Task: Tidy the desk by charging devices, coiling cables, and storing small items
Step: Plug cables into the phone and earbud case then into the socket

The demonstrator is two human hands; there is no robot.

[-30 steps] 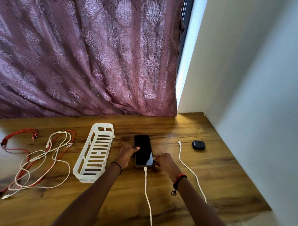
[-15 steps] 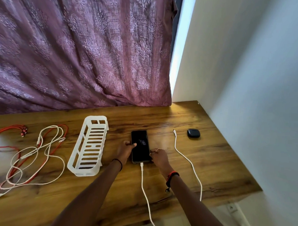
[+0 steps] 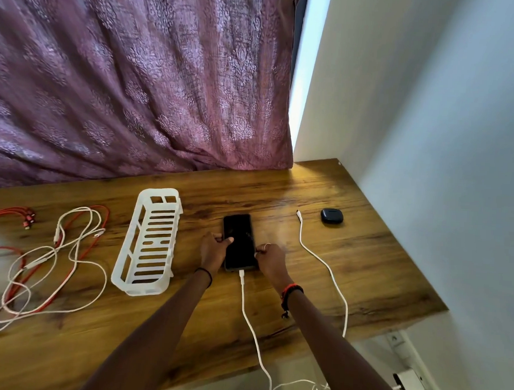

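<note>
Hands are bracketing a dark phone point(image 3: 238, 241) that is lying flat, screen up, near the middle of the wooden worktop point(image 3: 365, 258). The left hand point(image 3: 213, 250) is resting against the phone's left edge with its thumb lying over the glass and its fingers curled at the side, seemingly pinching that edge. The right hand point(image 3: 269, 258) is sitting at the phone's right edge near its lower corner, fingers bent in against the casing; whether they are truly gripping or only touching is hard to tell from this angle. A white charging cable point(image 3: 249, 318) is sitting plugged into the phone's near end and running back over the near edge of the worktop. A second white cable point(image 3: 320, 261) is lying loose to the right, its free plug pointing toward the far edge, its other end also trailing over the near edge. A small black earbud case point(image 3: 331, 216) is resting closed near the right edge, just beyond that plug. Left of the phone, a white slotted basket point(image 3: 149, 243) is lying lengthwise from far to near. Toward the left edge, tangled white cables point(image 3: 70, 263) and red cables point(image 3: 16, 216) are sprawling in loose loops, overlapping one another.
</note>
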